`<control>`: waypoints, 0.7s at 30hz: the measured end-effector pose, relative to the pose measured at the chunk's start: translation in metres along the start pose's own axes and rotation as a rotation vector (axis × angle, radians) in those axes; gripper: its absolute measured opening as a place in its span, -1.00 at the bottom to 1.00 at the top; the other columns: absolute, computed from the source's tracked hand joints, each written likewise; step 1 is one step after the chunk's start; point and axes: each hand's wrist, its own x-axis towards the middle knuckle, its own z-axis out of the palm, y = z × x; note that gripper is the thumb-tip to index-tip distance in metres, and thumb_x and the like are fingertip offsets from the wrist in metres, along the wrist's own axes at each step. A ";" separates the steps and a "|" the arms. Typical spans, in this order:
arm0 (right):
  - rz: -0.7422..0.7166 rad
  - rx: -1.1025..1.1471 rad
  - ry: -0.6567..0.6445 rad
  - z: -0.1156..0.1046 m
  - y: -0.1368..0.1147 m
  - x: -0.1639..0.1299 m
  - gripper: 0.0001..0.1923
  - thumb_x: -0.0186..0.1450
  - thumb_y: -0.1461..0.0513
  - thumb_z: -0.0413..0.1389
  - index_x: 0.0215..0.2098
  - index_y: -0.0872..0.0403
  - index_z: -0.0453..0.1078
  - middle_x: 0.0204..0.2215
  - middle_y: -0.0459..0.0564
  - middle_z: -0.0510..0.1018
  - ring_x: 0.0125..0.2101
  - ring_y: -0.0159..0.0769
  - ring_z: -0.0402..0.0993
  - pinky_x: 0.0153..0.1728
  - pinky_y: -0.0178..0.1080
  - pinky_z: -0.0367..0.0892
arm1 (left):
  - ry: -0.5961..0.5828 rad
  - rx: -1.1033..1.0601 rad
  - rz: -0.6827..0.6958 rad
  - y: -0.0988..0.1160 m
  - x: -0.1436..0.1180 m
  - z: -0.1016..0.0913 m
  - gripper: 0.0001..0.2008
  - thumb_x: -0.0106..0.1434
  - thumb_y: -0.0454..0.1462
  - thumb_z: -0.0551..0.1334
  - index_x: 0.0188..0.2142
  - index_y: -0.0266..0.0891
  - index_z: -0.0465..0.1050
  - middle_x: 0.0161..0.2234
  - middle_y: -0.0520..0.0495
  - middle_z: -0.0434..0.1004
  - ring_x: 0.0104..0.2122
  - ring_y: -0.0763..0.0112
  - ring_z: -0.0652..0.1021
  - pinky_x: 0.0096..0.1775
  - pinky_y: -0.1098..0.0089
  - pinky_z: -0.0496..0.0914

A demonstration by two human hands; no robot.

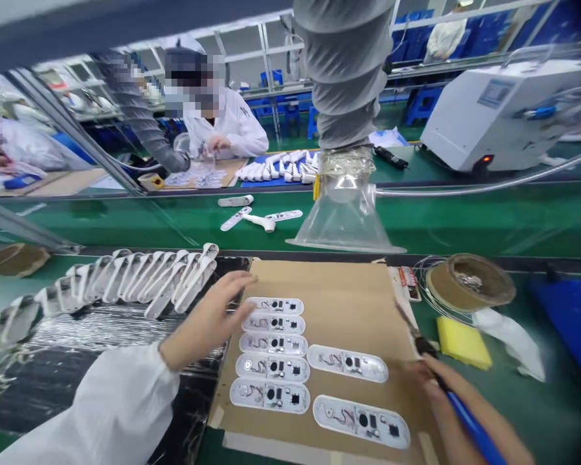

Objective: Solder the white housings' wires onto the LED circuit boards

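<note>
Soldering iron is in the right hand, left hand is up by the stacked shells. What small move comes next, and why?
Probably bring the soldering iron in the right hand left and down to the nearest open board. Its tip hovers above the cardboard sheet, touching nothing, while the boards lie face up with wires exposed. The left hand rests by the top of the column, free to steady one.

A clear funnel hood (345,219) hangs beyond a solder spool (470,279) and yellow sponge (463,343).

Green table (523,413): brown cardboard sheet (339,290) at centre, black foil mat (77,361) to its left, yellow sponge (463,343) and solder-wire spool (469,281) to its right.
</note>
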 end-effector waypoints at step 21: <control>-0.400 -0.122 -0.336 0.045 -0.018 0.059 -0.37 0.45 0.20 0.27 0.44 -0.17 0.29 0.32 0.13 0.50 0.33 0.14 0.42 0.27 0.23 0.46 | -0.133 0.425 0.501 -0.015 -0.031 0.073 -0.17 0.39 0.07 0.35 0.51 -0.07 0.12 0.53 -0.20 0.12 0.49 -0.16 0.19 0.42 -0.29 0.13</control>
